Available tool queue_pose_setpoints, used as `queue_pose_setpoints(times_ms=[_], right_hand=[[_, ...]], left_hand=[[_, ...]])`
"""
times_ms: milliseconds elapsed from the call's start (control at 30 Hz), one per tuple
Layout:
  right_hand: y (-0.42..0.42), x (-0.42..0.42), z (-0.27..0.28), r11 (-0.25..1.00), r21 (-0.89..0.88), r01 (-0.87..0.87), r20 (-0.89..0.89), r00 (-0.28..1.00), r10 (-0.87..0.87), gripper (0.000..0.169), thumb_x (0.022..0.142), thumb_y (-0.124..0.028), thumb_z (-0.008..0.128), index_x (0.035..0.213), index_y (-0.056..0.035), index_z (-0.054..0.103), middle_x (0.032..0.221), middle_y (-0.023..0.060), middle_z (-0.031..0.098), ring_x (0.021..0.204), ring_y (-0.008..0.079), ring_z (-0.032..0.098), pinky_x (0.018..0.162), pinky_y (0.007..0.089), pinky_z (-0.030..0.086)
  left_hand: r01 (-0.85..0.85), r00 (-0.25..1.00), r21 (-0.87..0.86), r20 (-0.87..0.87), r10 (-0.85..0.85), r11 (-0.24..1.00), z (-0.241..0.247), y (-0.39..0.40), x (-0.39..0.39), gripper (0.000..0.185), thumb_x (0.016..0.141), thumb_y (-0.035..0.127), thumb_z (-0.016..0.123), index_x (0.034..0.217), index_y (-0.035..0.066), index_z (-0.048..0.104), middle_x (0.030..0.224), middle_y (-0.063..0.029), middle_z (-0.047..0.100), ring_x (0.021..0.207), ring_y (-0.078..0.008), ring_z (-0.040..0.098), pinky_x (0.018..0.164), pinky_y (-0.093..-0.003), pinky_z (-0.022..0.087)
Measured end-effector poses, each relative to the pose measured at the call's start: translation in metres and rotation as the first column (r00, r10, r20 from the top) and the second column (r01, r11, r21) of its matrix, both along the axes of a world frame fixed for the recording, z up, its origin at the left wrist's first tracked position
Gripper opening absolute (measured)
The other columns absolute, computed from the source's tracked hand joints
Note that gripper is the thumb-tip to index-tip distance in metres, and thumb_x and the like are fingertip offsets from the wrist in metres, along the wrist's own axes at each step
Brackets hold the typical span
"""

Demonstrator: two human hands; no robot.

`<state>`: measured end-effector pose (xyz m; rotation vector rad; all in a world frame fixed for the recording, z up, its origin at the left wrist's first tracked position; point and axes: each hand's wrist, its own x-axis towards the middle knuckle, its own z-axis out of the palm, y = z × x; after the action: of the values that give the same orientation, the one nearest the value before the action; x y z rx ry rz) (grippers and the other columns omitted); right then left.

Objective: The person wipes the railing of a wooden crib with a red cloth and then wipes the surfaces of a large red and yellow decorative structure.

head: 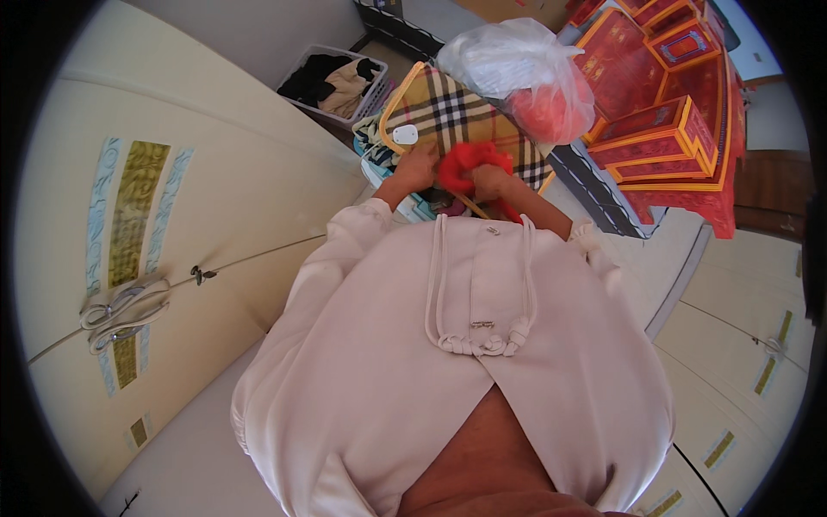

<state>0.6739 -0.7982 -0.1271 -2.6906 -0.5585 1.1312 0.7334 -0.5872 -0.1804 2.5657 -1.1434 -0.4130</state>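
My left hand [418, 167] grips the near edge of a plaid blanket [449, 106] with orange binding. A small white plastic piece [405, 134] lies on the blanket just above that hand. Closed on a bright red cloth [464, 161], my right hand [491, 182] is over the blanket's near part. The red cloth is bunched, and its lower end hangs towards my body. Beneath the blanket sits a light-blue and white plastic bin [413, 208]. Clothes [452, 205] show in the bin, partly hidden by my hands and the blanket.
A clear plastic bag [517, 61] with white and red contents rests beyond the blanket. Right of it stands red carved furniture [665, 136] with orange trim. A white basket [352, 116] of clothes is at the back left. Cream wardrobe doors [213, 161] flank my left side.
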Motion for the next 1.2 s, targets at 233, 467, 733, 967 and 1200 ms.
queue_pose_setpoints(times_ms=[233,467,733,967,1200], right_hand=[[-0.023,0.056,0.052,0.987,-0.021,0.159,0.339,0.930,-0.142,0.043,0.079,-0.012,0.050,0.120,-0.0163,0.064,0.108,0.0200,0.067,0.105,0.0319,0.062,0.086,0.0426,0.051],[-0.001,0.039,0.094,0.938,0.300,0.176,0.761,0.548,-0.346,0.048,0.075,-0.008,0.059,0.121,-0.0191,0.061,0.100,0.0181,0.064,0.094,0.0369,0.063,0.076,0.0473,0.051],[-0.083,-0.116,-0.015,0.960,-0.146,0.239,0.157,0.964,-0.216,0.055,0.076,-0.051,0.067,0.105,-0.0047,0.070,0.100,0.0215,0.068,0.090,0.0370,0.066,0.079,0.0440,0.052],[-0.151,-0.147,-0.042,0.593,0.160,0.789,0.267,0.544,-0.796,0.060,0.075,-0.044,0.075,0.115,-0.0011,0.065,0.104,0.0249,0.067,0.100,0.0364,0.064,0.087,0.0413,0.049],[-0.135,-0.064,-0.032,0.675,0.199,0.710,0.315,0.606,-0.731,0.097,0.065,-0.028,0.080,0.147,-0.0138,0.030,0.131,0.0243,0.053,0.112,0.0396,0.058,0.093,0.0443,0.048]], left_hand=[[-0.163,0.962,-0.298,0.163,0.218,0.940,0.045,-0.029,0.075,0.054,0.078,0.008,0.061,0.131,0.010,0.052,0.135,-0.0188,0.050,0.120,-0.0375,0.051,0.101,-0.0411,0.043],[-0.008,0.999,-0.218,-0.049,-0.003,0.976,-0.035,-0.034,0.146,0.061,0.081,0.021,0.068,0.136,0.008,0.047,0.141,-0.0210,0.044,0.131,-0.0368,0.041,0.110,-0.0384,0.033],[-0.397,0.916,-0.378,-0.116,0.383,0.836,0.008,-0.007,0.115,0.045,0.081,0.026,0.068,0.117,-0.001,0.061,0.115,-0.0215,0.063,0.105,-0.0319,0.061,0.089,-0.0388,0.049],[-0.980,0.121,-0.045,-0.906,0.406,0.191,-0.017,0.036,0.023,0.040,0.086,0.031,0.070,0.113,0.003,0.061,0.099,-0.0108,0.065,0.087,-0.0244,0.065,0.075,-0.0375,0.053],[-0.969,-0.207,0.209,-0.978,0.027,0.134,-0.041,0.024,-0.017,0.059,0.084,0.034,0.073,0.129,0.007,0.047,0.130,-0.0138,0.049,0.119,-0.0293,0.049,0.103,-0.0452,0.040]])
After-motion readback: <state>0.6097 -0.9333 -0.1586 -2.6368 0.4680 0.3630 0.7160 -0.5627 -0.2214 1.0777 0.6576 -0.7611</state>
